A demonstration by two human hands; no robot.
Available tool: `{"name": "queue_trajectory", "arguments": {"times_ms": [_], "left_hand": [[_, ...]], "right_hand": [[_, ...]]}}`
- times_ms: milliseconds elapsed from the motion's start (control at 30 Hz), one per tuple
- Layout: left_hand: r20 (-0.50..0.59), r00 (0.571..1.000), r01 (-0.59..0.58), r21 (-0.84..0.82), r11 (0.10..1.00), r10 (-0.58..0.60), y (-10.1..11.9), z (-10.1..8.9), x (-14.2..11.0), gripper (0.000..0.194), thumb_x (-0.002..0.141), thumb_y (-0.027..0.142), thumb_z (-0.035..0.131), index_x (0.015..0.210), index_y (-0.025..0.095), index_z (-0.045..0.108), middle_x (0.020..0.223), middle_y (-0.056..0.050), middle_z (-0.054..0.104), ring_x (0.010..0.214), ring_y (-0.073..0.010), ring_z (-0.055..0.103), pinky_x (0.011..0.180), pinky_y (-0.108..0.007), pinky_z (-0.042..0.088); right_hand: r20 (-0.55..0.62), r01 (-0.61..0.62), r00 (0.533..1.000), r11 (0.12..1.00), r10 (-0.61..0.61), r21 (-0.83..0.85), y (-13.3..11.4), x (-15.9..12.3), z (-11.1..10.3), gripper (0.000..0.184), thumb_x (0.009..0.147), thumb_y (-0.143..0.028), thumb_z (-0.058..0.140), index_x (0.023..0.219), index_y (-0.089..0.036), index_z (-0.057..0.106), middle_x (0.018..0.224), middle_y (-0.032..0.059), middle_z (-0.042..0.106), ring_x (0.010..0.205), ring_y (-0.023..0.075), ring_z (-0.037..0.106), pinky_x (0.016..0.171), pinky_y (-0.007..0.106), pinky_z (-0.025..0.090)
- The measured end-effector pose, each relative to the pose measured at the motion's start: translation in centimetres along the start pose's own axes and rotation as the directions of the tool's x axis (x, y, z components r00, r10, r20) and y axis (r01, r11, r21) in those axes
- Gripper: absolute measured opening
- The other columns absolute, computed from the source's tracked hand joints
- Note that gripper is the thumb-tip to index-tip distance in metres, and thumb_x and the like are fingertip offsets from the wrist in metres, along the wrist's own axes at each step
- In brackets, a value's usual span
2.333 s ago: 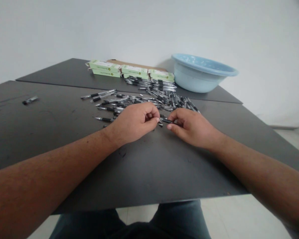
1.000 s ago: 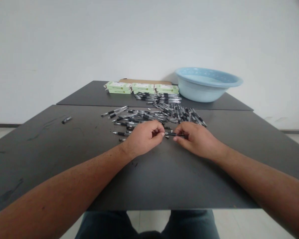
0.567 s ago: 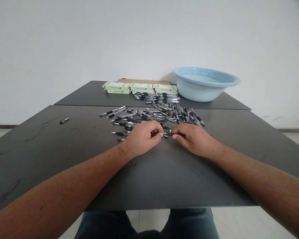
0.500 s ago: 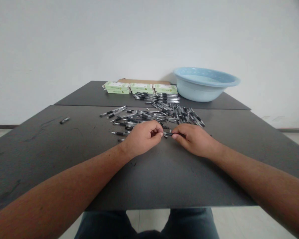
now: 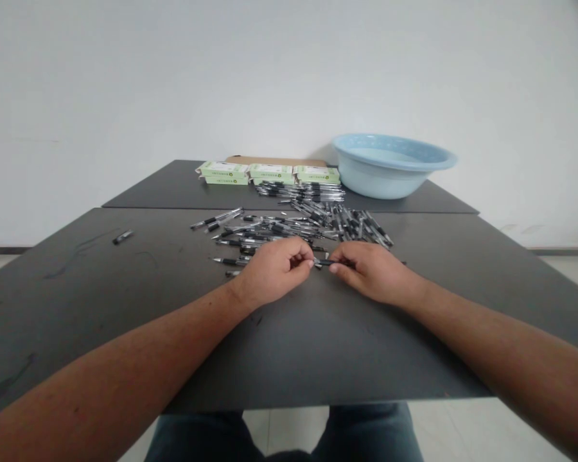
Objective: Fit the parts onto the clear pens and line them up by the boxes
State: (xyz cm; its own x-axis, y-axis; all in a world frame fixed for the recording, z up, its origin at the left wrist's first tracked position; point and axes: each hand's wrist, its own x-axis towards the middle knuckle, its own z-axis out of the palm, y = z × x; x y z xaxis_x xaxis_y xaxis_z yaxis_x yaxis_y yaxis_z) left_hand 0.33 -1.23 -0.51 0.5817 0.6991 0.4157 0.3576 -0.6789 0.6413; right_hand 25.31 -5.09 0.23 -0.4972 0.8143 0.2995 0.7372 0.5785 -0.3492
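Note:
Between my two hands lies a black-gripped pen (image 5: 324, 262), roughly level, just above the near side of the pen pile. My left hand (image 5: 280, 269) pinches the pen's left end with thumb and forefinger; the fingertips cover that end. Closed round the dark part on the right is my right hand (image 5: 372, 269), which hides much of the barrel. Clear pens with black grips (image 5: 270, 226) lie scattered behind my left hand, several poking out beneath it. A denser heap of pens (image 5: 359, 224) lies just behind my right hand.
Green-and-white boxes (image 5: 226, 174) stand stacked in a row at the back, with a bundle of pens (image 5: 313, 191) in front. A pale blue basin (image 5: 390, 179) stands at the back right. One short clear-and-black piece (image 5: 123, 237) lies far left on the dark table (image 5: 289, 353).
The view has tilted up and shifted since the earliest frame. My right fingers have slid slightly left along the pen, closer to my left hand. My left hand keeps its pinch.

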Motion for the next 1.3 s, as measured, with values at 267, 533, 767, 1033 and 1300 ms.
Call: {"name": "queue_trajectory", "arguments": {"times_ms": [267, 533, 767, 1033, 1300], "left_hand": [[-0.001, 1.0, 0.008, -0.015, 1.0, -0.008, -0.05, 0.09, -0.03, 0.006, 0.091, 0.02, 0.063, 0.088, 0.019, 0.069, 0.081, 0.0, 0.071, 0.071, -0.0135, 0.064, 0.068, -0.026, 0.048], [-0.013, 1.0, -0.009, -0.013, 1.0, 0.009, -0.15, 0.06, -0.03, 0.007, 0.091, 0.017, 0.063, 0.088, 0.018, 0.069, 0.079, 0.001, 0.07, 0.071, -0.0127, 0.063, 0.068, -0.025, 0.046], [-0.002, 1.0, -0.005, -0.017, 1.0, 0.005, -0.31, 0.1, 0.01, 0.005, 0.09, 0.016, 0.065, 0.088, 0.018, 0.069, 0.079, 0.001, 0.069, 0.072, -0.0119, 0.063, 0.069, -0.025, 0.046], [0.001, 1.0, -0.004, -0.026, 1.0, 0.004, -0.17, 0.05, 0.03, 0.006, 0.09, 0.017, 0.064, 0.088, 0.018, 0.069, 0.078, 0.002, 0.069, 0.07, -0.0115, 0.063, 0.067, -0.024, 0.046], [0.002, 1.0, -0.008, -0.011, 1.0, 0.008, -0.16, 0.03, 0.04, 0.005, 0.09, 0.017, 0.065, 0.088, 0.018, 0.07, 0.079, 0.001, 0.07, 0.07, -0.0117, 0.063, 0.067, -0.024, 0.047]], "right_hand": [[-0.027, -0.034, 0.999, 0.999, 0.034, 0.022, -0.23, 0.11, -0.01, 0.009, 0.096, -0.028, 0.066, 0.1, -0.02, 0.067, 0.09, 0.005, 0.074, 0.081, 0.0201, 0.069, 0.074, 0.031, 0.05], [-0.027, -0.021, 0.999, 0.999, 0.022, 0.028, 0.12, 0.13, 0.22, 0.011, 0.098, -0.029, 0.064, 0.102, -0.02, 0.067, 0.092, 0.0055, 0.074, 0.084, 0.0204, 0.069, 0.076, 0.031, 0.05], [0.012, -0.006, 1.0, 0.999, 0.005, 0.044, 0.13, 0.13, 0.17, 0.015, 0.102, -0.029, 0.058, 0.105, -0.02, 0.069, 0.095, 0.0056, 0.075, 0.087, 0.0205, 0.07, 0.081, 0.032, 0.049], [0.023, 0.001, 1.0, 0.999, -0.002, 0.033, 0.19, 0.1, 0.23, 0.018, 0.103, -0.029, 0.055, 0.103, -0.02, 0.07, 0.093, 0.0058, 0.075, 0.086, 0.0205, 0.069, 0.08, 0.032, 0.048], [0.032, -0.002, 0.999, 1.0, 0.002, 0.008, 0.15, 0.17, 0.11, 0.018, 0.102, -0.031, 0.058, 0.101, -0.019, 0.07, 0.09, 0.0061, 0.074, 0.084, 0.0215, 0.069, 0.077, 0.032, 0.048]]}}
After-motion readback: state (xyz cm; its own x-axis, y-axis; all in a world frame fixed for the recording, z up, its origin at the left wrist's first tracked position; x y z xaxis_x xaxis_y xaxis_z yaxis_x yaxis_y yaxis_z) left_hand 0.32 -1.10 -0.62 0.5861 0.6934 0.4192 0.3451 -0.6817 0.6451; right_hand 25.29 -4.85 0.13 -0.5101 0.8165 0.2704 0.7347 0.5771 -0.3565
